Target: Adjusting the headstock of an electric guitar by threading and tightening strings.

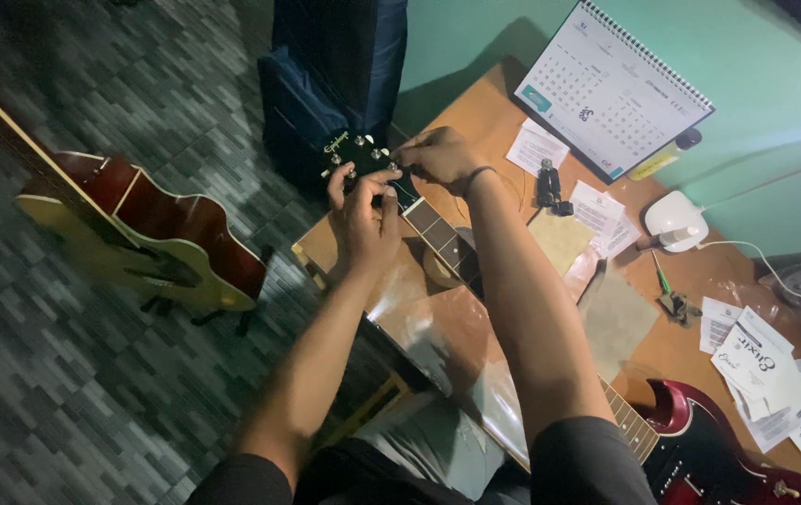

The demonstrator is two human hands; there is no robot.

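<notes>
— What were the hands doing?

— The left hand (363,220) had its fingers (337,180) curled, pinching at the tuning pegs (352,173) of the black headstock (361,157). Just right, the right hand (438,154) pinched shut on the headstock's other edge.

— And the guitar?

— The red electric guitar (699,449) lay flat, its neck (438,229) running from near right to far left, headstock overhanging the bench (475,103) corner.

— The room?

— An acoustic guitar (152,229) stood left on dark patterned floor (45,374); a calendar (611,84) and papers (765,374) lay right.

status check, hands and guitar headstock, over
Left hand and right hand both pinching at the tuners on the black headstock. Red guitar body flat on the table. Nothing blocking.
</notes>
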